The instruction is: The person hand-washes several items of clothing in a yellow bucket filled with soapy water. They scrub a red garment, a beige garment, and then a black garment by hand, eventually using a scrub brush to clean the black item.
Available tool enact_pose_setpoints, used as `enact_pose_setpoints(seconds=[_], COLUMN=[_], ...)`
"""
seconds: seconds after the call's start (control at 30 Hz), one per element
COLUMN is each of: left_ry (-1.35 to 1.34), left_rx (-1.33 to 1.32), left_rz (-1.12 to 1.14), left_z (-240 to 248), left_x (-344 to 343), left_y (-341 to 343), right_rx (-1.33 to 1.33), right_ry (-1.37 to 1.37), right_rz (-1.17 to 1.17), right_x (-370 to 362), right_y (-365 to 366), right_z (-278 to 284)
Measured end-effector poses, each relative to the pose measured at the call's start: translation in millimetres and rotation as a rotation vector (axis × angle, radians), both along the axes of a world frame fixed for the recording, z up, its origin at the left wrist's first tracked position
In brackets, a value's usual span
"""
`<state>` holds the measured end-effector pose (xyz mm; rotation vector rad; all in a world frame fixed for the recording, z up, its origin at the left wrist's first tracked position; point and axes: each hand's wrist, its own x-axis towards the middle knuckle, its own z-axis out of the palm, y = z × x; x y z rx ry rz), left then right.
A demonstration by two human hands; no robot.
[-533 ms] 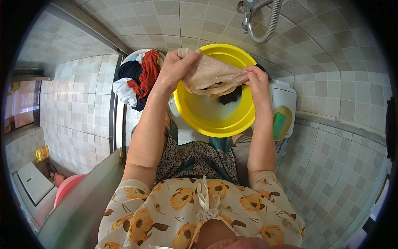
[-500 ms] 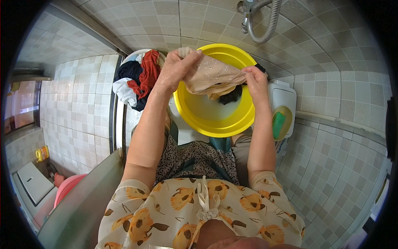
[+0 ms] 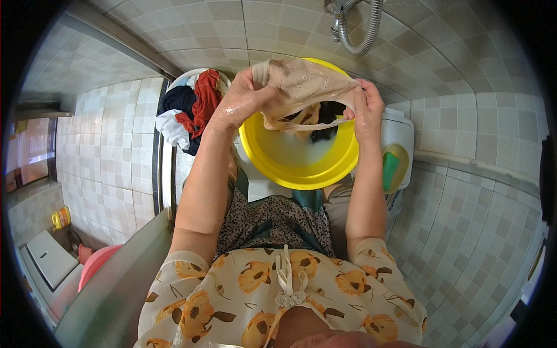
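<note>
Over a yellow basin (image 3: 278, 175) I hold up a wet beige garment (image 3: 310, 78) with small flower motifs, which looks like underpants. My left hand (image 3: 246, 98) is closed on its left end, thumb over the cloth. At the other end my right hand (image 3: 365, 107) pinches the edge. Between my hands the cloth is stretched, and an opening shows along its lower side. Cloudy water (image 3: 296, 148) fills the bottom of the basin. Under the garment, black cloth (image 3: 324, 134) and yellowish cloth (image 3: 301, 134) lie partly in that water, partly hidden.
Left of the basin, red, navy and white clothes (image 3: 203, 107) are heaped in a pale container. A green soap bar (image 3: 390, 171) rests in a dish on a white box (image 3: 400, 130) at the right. A shower hose (image 3: 371, 35) hangs on the far wall. A glass panel (image 3: 116, 284) stands near left.
My right hand has lifted slightly and moved right, stretching the garment wider. Its opening now gapes, and the dark cloth below shows through it.
</note>
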<state>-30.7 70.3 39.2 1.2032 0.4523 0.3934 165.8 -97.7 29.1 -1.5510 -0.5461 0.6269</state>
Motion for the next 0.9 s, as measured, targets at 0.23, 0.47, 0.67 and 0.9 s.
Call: enact_pose_setpoints(seconds=[0.23, 0.47, 0.67, 0.9], left_ry=[0.373, 0.021, -0.063, -0.142], left_rx=[1.025, 0.378, 0.547, 0.035], left_rz=[0.234, 0.426, 0.116, -0.147], left_z=[-18.5, -16.4, -9.9, -11.9], left_x=[7.2, 18.5, 28.6, 21.7], left_y=[1.7, -8.4, -41.5, -26.9], right_rx=[0.388, -0.103, 0.060, -0.019], right_ry=[0.048, -0.174, -0.283, -0.148], right_rz=[0.028, 0.281, 0.246, 0.342], right_x=[-6.7, 3.6, -42.2, -20.2], right_y=[-6.2, -11.5, 17.0, -0.6], right_z=[5.6, -4.7, -7.8, 3.1])
